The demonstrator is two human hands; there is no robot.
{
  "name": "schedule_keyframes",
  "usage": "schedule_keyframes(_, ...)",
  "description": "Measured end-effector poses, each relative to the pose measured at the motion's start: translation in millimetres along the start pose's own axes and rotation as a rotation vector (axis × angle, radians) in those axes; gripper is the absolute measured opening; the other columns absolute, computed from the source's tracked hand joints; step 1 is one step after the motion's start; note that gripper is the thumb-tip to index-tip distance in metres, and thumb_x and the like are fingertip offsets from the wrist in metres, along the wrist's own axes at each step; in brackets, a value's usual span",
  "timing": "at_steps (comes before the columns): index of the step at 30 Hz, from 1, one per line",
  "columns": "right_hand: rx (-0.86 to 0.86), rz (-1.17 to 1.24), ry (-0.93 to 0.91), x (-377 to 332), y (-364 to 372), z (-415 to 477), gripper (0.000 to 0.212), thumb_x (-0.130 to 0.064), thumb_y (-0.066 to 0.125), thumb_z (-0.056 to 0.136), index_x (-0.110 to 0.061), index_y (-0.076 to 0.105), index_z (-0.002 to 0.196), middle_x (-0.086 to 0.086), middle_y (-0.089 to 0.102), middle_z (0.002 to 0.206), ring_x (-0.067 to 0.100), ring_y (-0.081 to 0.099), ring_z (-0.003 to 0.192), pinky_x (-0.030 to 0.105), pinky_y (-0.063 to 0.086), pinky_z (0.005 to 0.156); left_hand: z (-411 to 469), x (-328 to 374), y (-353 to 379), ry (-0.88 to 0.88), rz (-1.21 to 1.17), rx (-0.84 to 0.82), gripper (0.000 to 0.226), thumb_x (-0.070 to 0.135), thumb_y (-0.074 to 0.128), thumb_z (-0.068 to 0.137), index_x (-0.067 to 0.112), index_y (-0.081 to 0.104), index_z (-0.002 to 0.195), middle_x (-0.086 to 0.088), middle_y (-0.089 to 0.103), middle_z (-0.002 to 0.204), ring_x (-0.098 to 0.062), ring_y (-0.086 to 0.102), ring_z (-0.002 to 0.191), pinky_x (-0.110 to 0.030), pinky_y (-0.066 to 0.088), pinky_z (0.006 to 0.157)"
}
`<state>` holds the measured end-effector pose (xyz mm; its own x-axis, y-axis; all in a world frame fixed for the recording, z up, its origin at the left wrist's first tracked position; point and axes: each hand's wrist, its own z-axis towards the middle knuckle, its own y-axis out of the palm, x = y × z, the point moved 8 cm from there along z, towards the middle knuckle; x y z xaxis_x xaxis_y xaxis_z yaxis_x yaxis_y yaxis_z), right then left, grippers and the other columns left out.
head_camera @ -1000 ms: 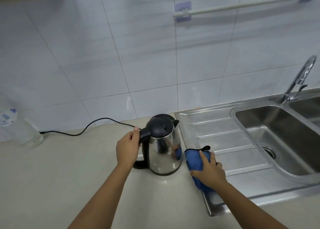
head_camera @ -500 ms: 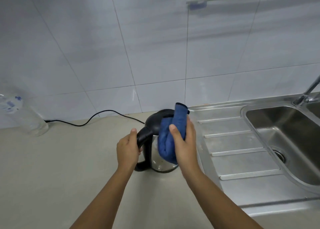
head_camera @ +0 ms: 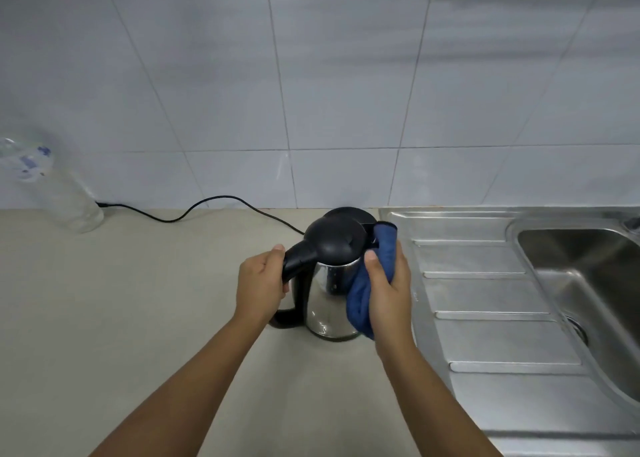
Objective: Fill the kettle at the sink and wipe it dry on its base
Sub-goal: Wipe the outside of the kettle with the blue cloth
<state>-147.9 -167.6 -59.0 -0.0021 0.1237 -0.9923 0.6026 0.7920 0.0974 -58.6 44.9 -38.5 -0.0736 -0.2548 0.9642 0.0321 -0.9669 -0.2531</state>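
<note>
A steel kettle (head_camera: 329, 297) with a black lid and handle stands upright on the beige counter (head_camera: 138, 318), just left of the sink's draining board. Its base is hidden beneath it. My left hand (head_camera: 261, 283) grips the black handle. My right hand (head_camera: 389, 290) holds a folded blue cloth (head_camera: 363, 297) and presses it against the kettle's right side, from the spout down toward the bottom. The lid is closed.
A black power cord (head_camera: 194, 210) runs along the counter from the kettle to the left wall. A clear plastic bottle (head_camera: 52, 186) stands at the far left. The steel draining board (head_camera: 485, 300) and sink basin (head_camera: 595, 283) lie to the right.
My right hand lifted the blue cloth off the draining board, brought it to the kettle's lid, then slid it down the kettle's right side. My left hand stayed on the handle.
</note>
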Motion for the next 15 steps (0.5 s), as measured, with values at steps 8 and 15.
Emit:
schedule_keyframes(8, -0.199, -0.05, 0.091, 18, -12, 36, 0.029, -0.042, 0.058, 0.098, -0.036, 0.062, 0.126, -0.005, 0.07, 0.128, 0.006, 0.064, 0.119, 0.022, 0.048, 0.099, -1, 1, 0, 0.012, 0.042, 0.01, 0.056, 0.04, 0.041, 0.086, -0.01, 0.044, 0.06, -0.016, 0.049, 0.044, -0.016, 0.044, 0.04, -0.028, 0.041, 0.046)
schedule_keyframes(15, 0.072, -0.275, 0.115, 44, -42, -5, 0.054, -0.054, 0.044, 0.099, -0.02, 0.056, 0.14, 0.01, 0.059, 0.144, 0.012, 0.061, 0.125, 0.025, 0.033, 0.114, -5, 5, -4, 0.019, 0.103, 0.108, 0.044, 0.036, 0.038, 0.08, 0.0, 0.036, 0.056, -0.027, 0.045, 0.051, -0.028, 0.045, 0.048, -0.05, 0.042, 0.051)
